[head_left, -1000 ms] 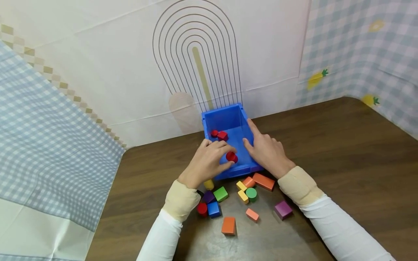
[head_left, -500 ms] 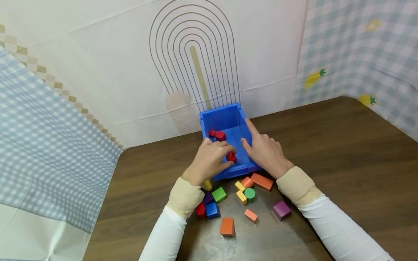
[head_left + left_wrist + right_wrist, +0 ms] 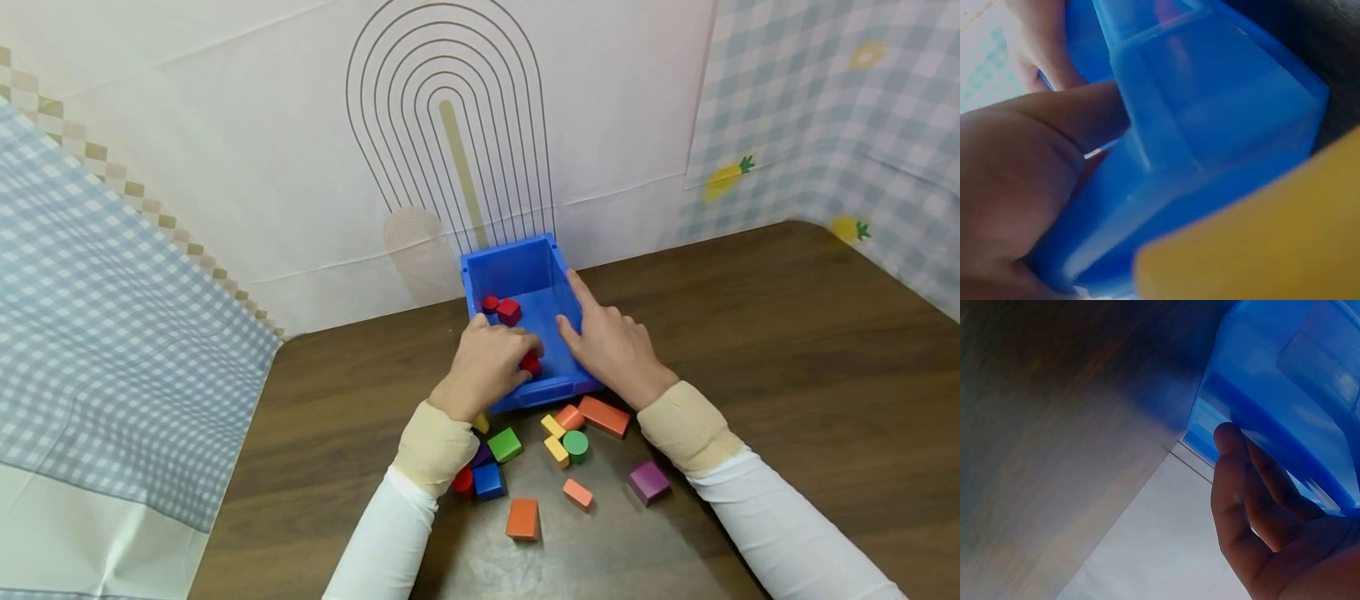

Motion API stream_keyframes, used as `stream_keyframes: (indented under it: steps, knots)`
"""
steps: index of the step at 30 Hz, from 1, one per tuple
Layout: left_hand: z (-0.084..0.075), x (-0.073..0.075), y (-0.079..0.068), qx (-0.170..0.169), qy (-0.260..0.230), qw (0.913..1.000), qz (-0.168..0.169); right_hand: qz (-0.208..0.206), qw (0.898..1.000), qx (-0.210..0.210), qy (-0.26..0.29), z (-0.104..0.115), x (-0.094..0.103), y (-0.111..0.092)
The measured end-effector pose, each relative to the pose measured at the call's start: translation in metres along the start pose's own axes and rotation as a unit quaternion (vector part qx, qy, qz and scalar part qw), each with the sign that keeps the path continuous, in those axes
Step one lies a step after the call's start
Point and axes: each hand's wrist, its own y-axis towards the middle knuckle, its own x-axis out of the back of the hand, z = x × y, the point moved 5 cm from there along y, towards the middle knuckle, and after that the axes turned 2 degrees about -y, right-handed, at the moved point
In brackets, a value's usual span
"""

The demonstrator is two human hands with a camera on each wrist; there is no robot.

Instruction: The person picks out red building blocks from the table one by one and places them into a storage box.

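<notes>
A blue plastic bin (image 3: pixel 555 390) stands against the backdrop. Inside, toward the back left, lie a red cylinder (image 3: pixel 490 304) and a red cube (image 3: pixel 509 312). My left hand (image 3: pixel 486 358) reaches over the bin's left side, thumb and fingers curled around a rounded red block (image 3: pixel 532 366) near the front; the hand covers part of that block. My right hand (image 3: pixel 621 346) grips the bin's right wall, thumb over the inside and fingers (image 3: pixel 1230 487) along the outer face. In the left wrist view a yellow block (image 3: pixel 1260 231) looms close to the camera, outside the bin.
Loose blocks lie on the wooden table before the bin: green (image 3: pixel 505 445), blue (image 3: pixel 489 481), red (image 3: pixel 462 481), orange (image 3: pixel 522 518), salmon (image 3: pixel 578 493) and purple (image 3: pixel 649 482). A long orange block (image 3: pixel 604 416) and a green cylinder (image 3: pixel 576 446) sit near its front.
My left hand has rotated a little and its fingers have closed further around the red block, hiding more of it. The right hand keeps its place on the bin's wall.
</notes>
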Motion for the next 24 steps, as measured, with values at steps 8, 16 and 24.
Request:
stream_keyframes:
  steps: [8,16,24]
  knots:
    - [-0.0038,-0.0007,0.0047,0.038,0.015,0.9989,0.021,-0.003,1.000,0.001,0.004,-0.0010,0.0007,-0.0011]
    - [-0.0045,-0.0023,0.0063,0.086,0.013,0.9957,0.033,-0.001,1.000,0.005,0.010,0.0011,-0.0007,-0.0008]
    - [-0.0066,-0.0035,0.0095,0.099,0.028,0.9941,0.036,-0.005,1.000,0.006,0.008,0.0005,0.0011,-0.0007]
